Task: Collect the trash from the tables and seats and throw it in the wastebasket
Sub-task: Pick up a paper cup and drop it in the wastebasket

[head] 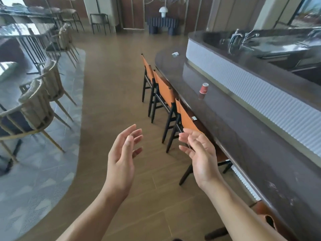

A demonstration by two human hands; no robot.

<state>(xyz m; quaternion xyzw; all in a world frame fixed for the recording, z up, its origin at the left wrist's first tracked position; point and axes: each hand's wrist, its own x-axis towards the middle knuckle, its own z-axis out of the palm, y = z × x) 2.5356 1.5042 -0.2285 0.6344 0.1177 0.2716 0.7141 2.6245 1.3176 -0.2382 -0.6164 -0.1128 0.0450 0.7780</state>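
Head view: hands (pixel 121 159) (pixel 201 157) over wide floor (pixel 111 94); chairs (pixel 165 90) line counter (pixel 234 127) edge.

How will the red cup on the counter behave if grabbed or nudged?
The red cup looks like paper, so probably light and easily crushed. It seems to stand mouth-down, so a nudge would likely slide it on the glossy counter, not tip it.

We hold the left hand (pixel 121 159) and right hand (pixel 199 153) out, palms facing, fingers relaxed, holding nothing. On the dark bar counter (pixel 243 136) we note a red cup (pixel 203 88) upside down, a small white scrap (pixel 194 118) near the edge, and crumpled white paper (pixel 175 54) at the far end. Orange-backed chairs (pixel 165 91) line the counter.
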